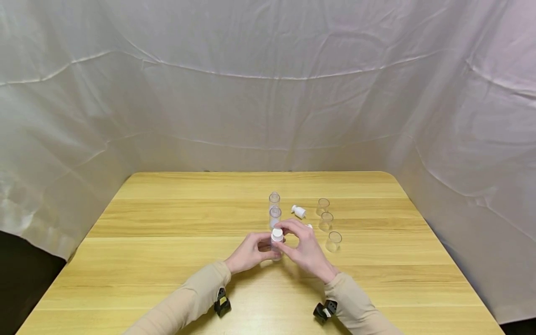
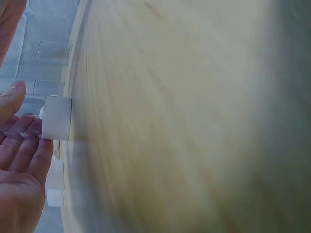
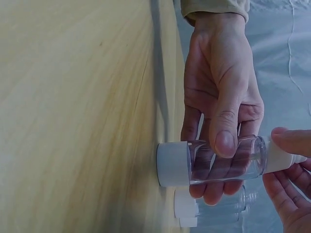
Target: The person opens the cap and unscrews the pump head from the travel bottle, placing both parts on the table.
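A clear bottle with a white base (image 3: 174, 164) stands upright near the middle of the table. My left hand (image 1: 250, 253) holds its transparent body (image 3: 226, 160), thumb on one side and fingers on the other. At the bottle's mouth sits a white pump top (image 1: 277, 234), which my right hand (image 1: 304, 246) pinches between thumb and fingers. Just behind stand two similar clear bottles, a nearer one (image 1: 275, 218) and a farther one (image 1: 274, 199), without white tops. Whether the pump top is fully seated cannot be told.
One white pump top (image 1: 299, 211) lies on its side behind my right hand, and another white piece (image 1: 309, 226) is mostly hidden by that hand. Three clear caps (image 1: 323, 207), (image 1: 326, 222), (image 1: 333, 242) stand in a row on the right. Pale curtains (image 1: 268, 107) surround the wooden table (image 1: 167, 218).
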Available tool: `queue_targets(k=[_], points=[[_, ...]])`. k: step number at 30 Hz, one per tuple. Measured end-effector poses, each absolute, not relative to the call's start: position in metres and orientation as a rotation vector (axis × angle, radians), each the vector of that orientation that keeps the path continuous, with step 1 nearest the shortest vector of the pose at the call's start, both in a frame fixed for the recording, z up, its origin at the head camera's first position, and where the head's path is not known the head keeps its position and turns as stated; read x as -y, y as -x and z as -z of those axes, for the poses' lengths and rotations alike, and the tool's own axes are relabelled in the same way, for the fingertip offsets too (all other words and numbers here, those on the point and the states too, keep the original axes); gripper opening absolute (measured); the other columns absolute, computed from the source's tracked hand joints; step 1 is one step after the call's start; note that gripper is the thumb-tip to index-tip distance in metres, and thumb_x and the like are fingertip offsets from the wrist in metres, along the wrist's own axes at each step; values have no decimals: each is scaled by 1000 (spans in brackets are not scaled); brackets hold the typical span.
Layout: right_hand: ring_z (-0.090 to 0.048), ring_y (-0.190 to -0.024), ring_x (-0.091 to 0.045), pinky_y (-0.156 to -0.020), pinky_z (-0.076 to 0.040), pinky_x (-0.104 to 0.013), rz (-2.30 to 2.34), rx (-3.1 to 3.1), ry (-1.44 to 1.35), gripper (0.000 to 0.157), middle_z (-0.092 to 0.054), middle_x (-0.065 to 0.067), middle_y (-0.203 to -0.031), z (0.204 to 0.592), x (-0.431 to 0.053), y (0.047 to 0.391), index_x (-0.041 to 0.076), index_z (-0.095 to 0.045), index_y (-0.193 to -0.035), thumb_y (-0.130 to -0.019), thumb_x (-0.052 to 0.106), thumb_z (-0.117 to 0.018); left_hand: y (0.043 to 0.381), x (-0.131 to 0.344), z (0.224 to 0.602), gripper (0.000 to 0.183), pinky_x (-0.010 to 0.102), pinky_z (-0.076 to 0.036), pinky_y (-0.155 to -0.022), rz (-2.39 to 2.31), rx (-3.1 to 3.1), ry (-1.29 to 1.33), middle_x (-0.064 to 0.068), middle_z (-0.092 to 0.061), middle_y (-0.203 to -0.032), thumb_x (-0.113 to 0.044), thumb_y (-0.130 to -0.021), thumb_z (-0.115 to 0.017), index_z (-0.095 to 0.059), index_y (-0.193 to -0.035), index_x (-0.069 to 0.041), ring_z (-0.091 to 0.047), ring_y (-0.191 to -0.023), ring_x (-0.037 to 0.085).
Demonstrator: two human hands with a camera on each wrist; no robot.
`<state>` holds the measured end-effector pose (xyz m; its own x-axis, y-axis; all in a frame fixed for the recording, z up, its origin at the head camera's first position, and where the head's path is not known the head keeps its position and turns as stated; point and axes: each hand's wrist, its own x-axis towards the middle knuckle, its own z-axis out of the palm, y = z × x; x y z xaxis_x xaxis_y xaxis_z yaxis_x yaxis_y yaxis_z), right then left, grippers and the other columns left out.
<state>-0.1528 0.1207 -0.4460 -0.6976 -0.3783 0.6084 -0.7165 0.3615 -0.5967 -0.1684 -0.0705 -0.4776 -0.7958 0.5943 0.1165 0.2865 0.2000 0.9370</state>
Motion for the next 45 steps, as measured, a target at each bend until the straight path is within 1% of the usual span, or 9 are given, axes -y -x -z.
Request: queue_targets(k=[7, 11, 14, 21, 25, 30, 35, 40, 45], points=[[-70, -98, -25, -89, -63, -30, -1295, 2287, -974, 37, -73, -13, -109, 444, -122, 152, -4, -69, -111, -77, -4, -82, 168, 71, 477, 45, 30, -52, -109, -1624, -2208, -833, 18, -65, -136, -8, -91, -73, -61, -133, 1, -64, -125, 33], [-69, -101, -23, -92, -62, -32, -1299, 2322, -949, 45, -71, -11, -112, 445, -122, 151, -1, -65, -119, -78, 0, -83, 168, 71, 477, 42, 31, -53, -109, -1611, -2217, -835, 20, -66, -133, -9, -91, -72, -62, -130, 3, -65, -123, 35], [-68, -97, -21, -88, -62, -33, -1316, 2317, -916, 48, -70, -10, -109, 446, -121, 150, 0, -63, -120, -77, 3, -85, 168, 71, 477, 41, 29, -53, -108, -1606, -2216, -828, 22, -67, -131, -9, -91, -73, -63, -129, 4, -65, -123, 35], [-66, -88, -17, -79, -63, -33, -1376, 2264, -893, 39, -68, -8, -100, 448, -120, 151, 2, -64, -111, -76, -1, -83, 168, 72, 477, 43, 28, -53, -107, -1610, -2225, -839, 21, -66, -133, -11, -92, -73, -62, -131, 3, -65, -122, 35], [-67, -91, -19, -83, -64, -33, -1412, 2272, -926, 37, -69, -10, -104, 446, -121, 150, 1, -65, -113, -79, -4, -80, 168, 72, 477, 44, 28, -53, -108, -1612, -2222, -816, 19, -66, -134, -11, -92, -72, -62, -132, 2, -65, -123, 34], [-67, -100, -23, -92, -62, -32, -1409, 2312, -945, 42, -69, -11, -111, 445, -122, 150, -1, -63, -120, -81, -3, -78, 168, 72, 477, 42, 32, -53, -109, -1605, -2225, -822, 21, -66, -132, -10, -92, -71, -62, -131, 3, -65, -122, 36], [-66, -98, -20, -88, -62, -32, -1371, 2326, -906, 43, -68, -8, -111, 445, -120, 149, 2, -63, -119, -80, 4, -83, 167, 71, 476, 45, 29, -52, -109, -1629, -2189, -810, 20, -65, -135, -11, -92, -72, -61, -133, 3, -64, -125, 35], [-66, -92, -18, -83, -62, -31, -1385, 2310, -883, 38, -68, -7, -107, 446, -119, 150, 2, -64, -114, -80, 3, -83, 168, 70, 476, 47, 25, -51, -109, -1636, -2178, -814, 20, -63, -138, -10, -92, -72, -59, -135, 4, -63, -127, 34], [-66, -96, -19, -87, -62, -32, -1379, 2325, -904, 35, -68, -8, -110, 445, -120, 150, 2, -65, -114, -82, 0, -80, 167, 71, 475, 45, 26, -52, -108, -1620, -2205, -809, 19, -66, -134, -10, -91, -73, -61, -133, 2, -65, -123, 33]])
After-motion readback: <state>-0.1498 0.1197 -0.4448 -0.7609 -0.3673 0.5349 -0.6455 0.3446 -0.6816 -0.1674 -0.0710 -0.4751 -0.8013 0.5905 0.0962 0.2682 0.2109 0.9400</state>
